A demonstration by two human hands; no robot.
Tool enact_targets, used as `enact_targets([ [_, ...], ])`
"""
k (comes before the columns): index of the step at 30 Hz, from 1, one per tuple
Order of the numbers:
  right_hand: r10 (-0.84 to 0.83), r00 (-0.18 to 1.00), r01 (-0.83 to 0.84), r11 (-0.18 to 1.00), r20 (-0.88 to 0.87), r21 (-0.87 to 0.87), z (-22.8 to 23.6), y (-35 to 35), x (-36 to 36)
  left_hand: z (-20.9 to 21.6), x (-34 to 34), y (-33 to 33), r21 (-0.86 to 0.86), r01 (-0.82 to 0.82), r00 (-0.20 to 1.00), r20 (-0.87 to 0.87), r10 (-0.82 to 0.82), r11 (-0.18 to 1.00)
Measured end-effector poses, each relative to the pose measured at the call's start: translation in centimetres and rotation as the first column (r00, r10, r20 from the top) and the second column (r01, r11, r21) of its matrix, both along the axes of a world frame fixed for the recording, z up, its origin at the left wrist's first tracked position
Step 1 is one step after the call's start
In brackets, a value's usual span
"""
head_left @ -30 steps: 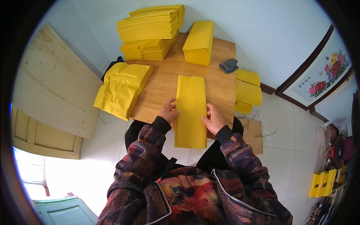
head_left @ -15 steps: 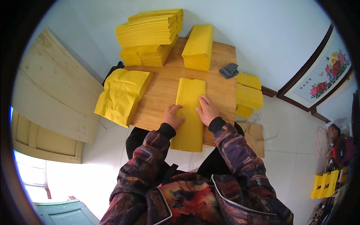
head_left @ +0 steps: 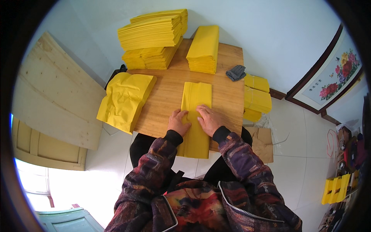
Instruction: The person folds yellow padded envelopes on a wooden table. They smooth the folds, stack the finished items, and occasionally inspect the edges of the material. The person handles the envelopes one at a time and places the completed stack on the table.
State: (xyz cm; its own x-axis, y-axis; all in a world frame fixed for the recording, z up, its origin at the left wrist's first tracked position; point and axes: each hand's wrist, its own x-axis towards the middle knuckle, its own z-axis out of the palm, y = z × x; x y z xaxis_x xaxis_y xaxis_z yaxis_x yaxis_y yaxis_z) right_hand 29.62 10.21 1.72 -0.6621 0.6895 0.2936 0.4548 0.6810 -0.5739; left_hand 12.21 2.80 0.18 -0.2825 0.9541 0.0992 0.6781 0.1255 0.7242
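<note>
Folded yellow paper (head_left: 197,94), on the bench (head_left: 162,92), near end overhanging; left hand (head_left: 178,123), half-open on its left edge; right hand (head_left: 209,120), loosely spread atop, I log further inward than before; neither grips it.

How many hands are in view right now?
2. The left hand is at the left edge of the folded yellow paper; the right hand lies over its right side. No other hand shows.
</note>
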Motion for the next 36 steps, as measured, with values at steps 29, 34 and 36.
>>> enact_targets([
  [29, -0.196, 0.98, 0.167, 0.88, -0.019, -0.444, 2.2, -13.1, 9.4, 0.5, -2.5, -8.8, 0.002, -0.122, 0.871, 0.479, 0.107, 0.992],
  [34, -0.18, 0.979, 0.098, 0.821, -0.091, -0.562, 1.8, -14.9, 8.9, -1.0, -1.1, -12.7, -0.093, -0.101, 0.924, 0.36, 0.128, 0.99],
  [36, -0.189, 0.96, 0.024, 0.789, -0.205, -0.613, 1.3, -14.4, 7.9, -1.3, -0.7, -12.5, -0.106, -0.079, 0.928, 0.354, 0.111, 0.991],
])
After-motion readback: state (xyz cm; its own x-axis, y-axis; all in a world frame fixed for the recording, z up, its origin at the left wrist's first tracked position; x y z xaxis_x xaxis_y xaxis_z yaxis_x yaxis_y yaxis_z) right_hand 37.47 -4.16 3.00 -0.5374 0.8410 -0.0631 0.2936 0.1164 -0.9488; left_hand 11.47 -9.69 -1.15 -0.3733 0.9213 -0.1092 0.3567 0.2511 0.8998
